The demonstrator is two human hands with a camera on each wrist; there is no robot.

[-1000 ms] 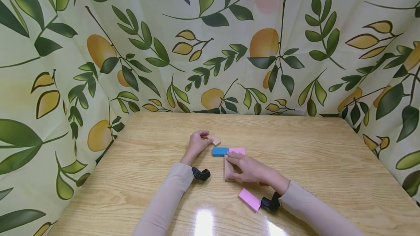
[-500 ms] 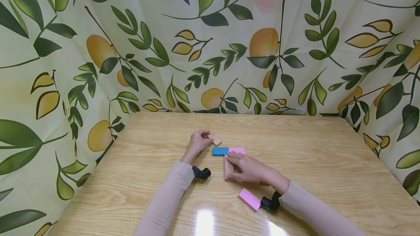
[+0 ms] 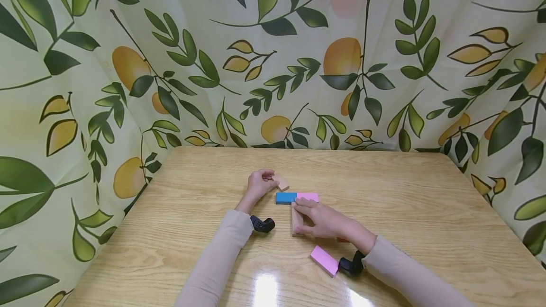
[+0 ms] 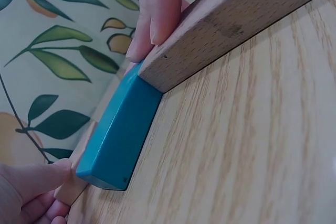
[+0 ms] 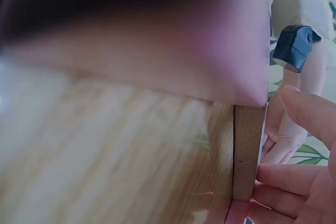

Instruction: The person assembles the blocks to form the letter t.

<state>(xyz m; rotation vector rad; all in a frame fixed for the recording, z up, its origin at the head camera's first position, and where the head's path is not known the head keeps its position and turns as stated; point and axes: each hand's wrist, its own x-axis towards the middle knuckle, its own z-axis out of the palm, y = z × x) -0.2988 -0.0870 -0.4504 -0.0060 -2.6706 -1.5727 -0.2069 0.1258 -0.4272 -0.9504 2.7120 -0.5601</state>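
In the head view my left hand pinches a plain wooden block just behind a blue block. The left wrist view shows that hand's thumb against the held block, close beside the blue one. A pink block lies end to end with the blue block. From their junction a longer wooden block runs toward me, standing on its narrow side. My right hand rests along this longer block, its fingertips touching the end near the blue and pink blocks, its thumb further back.
Another pink block lies at an angle nearer me. A reddish piece is mostly hidden under my right wrist. Black wrist devices sit by both cuffs. A leaf-patterned cloth hangs behind the wooden table.
My left hand has shifted very slightly right with the wooden block in its fingers. My right hand and the other blocks stay where they were.
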